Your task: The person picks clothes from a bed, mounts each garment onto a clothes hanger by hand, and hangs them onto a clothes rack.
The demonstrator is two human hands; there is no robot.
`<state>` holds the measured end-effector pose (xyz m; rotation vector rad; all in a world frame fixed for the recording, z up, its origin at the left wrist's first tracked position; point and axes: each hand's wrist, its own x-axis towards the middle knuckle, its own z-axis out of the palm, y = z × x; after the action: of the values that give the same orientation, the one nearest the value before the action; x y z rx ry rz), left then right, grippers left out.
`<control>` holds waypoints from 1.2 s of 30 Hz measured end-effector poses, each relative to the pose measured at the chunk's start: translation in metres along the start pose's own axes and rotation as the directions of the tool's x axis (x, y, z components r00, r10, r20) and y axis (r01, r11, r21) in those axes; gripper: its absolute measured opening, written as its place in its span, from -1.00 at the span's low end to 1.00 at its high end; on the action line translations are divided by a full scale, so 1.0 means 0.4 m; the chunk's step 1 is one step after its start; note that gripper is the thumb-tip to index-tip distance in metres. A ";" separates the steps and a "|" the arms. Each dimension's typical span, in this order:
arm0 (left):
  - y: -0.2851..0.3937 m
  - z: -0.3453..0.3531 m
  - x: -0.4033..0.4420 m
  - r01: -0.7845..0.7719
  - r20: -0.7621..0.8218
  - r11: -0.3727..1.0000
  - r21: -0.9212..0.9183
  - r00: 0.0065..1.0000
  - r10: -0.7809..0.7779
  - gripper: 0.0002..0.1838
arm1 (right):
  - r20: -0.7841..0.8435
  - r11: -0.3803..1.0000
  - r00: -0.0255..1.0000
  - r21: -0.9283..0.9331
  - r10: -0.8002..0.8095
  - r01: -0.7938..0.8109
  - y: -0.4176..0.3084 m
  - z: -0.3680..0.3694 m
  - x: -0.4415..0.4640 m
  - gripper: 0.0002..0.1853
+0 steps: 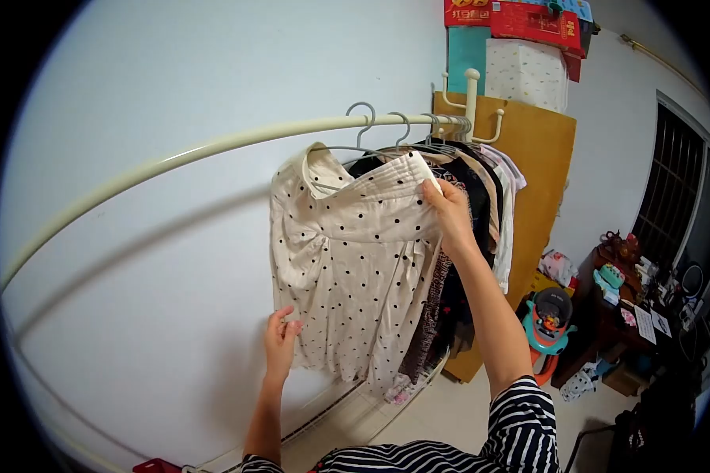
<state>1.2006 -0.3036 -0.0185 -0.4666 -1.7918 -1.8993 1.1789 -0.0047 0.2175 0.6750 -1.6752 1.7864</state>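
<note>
Polka-dot blouse (355,272), hung on grey hanger (360,140) below rail (292,127), R hand (451,211) clamped on upper front edge, L hand (279,339) w/ thumb & fingers apart nr. lower side; poss. fault: one-sided R pull tilts hanger, neckline slips off.

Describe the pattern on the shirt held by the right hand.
Small black dots on a cream shirt, clearest in the head view.

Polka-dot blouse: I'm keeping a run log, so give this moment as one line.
right hand: pinching blouse at upper edge; left hand: beside its lower side, contact unclear; blouse: on hanger on rail
</note>
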 end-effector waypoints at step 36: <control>0.124 0.297 0.547 -0.594 0.306 0.755 0.278 0.800 0.517 -0.03 | -0.281 0.623 0.900 -0.782 -0.333 -0.014 0.072 0.037 0.019 -0.71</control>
<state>1.0383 -0.2115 0.1537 -0.9726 -1.8053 -1.1068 1.1524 -0.0198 0.2039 0.0402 -1.7807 0.8179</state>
